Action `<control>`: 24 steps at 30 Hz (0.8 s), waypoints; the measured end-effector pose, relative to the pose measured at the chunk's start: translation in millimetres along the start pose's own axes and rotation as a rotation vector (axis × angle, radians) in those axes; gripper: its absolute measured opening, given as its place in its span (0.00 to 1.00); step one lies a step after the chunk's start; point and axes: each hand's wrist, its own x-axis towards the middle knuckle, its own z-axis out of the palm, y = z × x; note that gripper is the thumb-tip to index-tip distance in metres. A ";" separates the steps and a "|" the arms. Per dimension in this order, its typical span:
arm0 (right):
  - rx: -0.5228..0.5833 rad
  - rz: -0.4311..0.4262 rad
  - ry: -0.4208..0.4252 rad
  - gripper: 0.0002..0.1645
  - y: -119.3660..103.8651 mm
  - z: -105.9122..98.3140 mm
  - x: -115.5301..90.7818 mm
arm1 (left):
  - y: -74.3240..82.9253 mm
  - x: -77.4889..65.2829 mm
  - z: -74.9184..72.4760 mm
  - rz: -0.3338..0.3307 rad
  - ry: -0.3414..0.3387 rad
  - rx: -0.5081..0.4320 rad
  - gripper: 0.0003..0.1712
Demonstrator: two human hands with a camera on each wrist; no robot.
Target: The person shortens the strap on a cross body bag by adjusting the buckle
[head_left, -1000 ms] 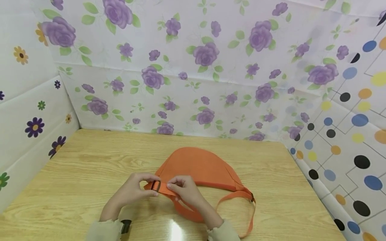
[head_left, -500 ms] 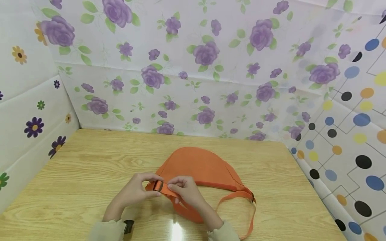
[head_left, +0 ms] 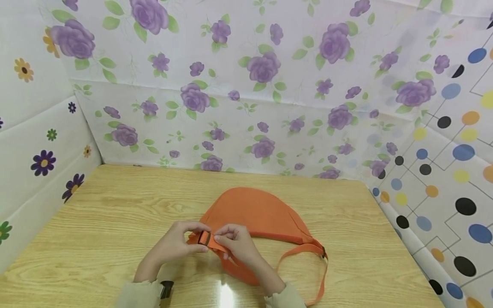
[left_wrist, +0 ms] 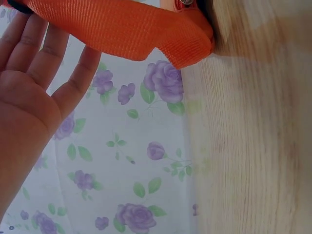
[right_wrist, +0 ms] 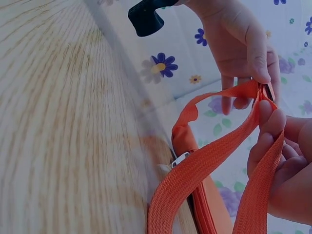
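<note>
An orange waist bag point(head_left: 254, 211) lies on the table, its strap looping toward me. My left hand point(head_left: 175, 244) pinches the black strap slider point(head_left: 208, 238) between thumb and fingers at the bag's left end. Just right of it, my right hand point(head_left: 240, 246) pinches the orange webbing with thumb and curled fingers. In the right wrist view, two runs of the strap point(right_wrist: 195, 165) hang from the slider, and one passes through the right hand point(right_wrist: 287, 161). The left wrist view shows part of the webbing point(left_wrist: 107, 31) above the left fingers; their tips are partly hidden.
The wooden table point(head_left: 115, 205) meets a flowered sheet point(head_left: 231, 124) at the back and a dotted sheet point(head_left: 462, 205) on the right. A thin strap loop point(head_left: 322, 282) with another dark buckle point(head_left: 323, 251) lies at the bag's right. A zip pull point(right_wrist: 180, 159) shows.
My left hand and the slider have shifted slightly right, closer to the right hand, which stays nearly still. The bag has stayed in place.
</note>
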 end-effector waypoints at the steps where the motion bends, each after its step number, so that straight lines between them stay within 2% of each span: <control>1: 0.006 0.002 -0.003 0.08 -0.1 0.1 0.1 | -0.2 0.2 0.2 0.009 -0.001 -0.008 0.20; 14: 0.017 -0.009 -0.016 0.07 -4.0 5.1 -0.6 | -2.6 2.4 4.4 0.014 -0.018 -0.067 0.17; 21: 0.035 0.008 -0.030 0.07 13.2 -0.1 5.6 | -3.4 4.5 6.2 0.031 -0.024 -0.063 0.14; 24: 0.044 0.022 -0.037 0.08 4.4 -0.4 1.8 | -3.4 5.0 7.1 0.040 -0.024 -0.063 0.13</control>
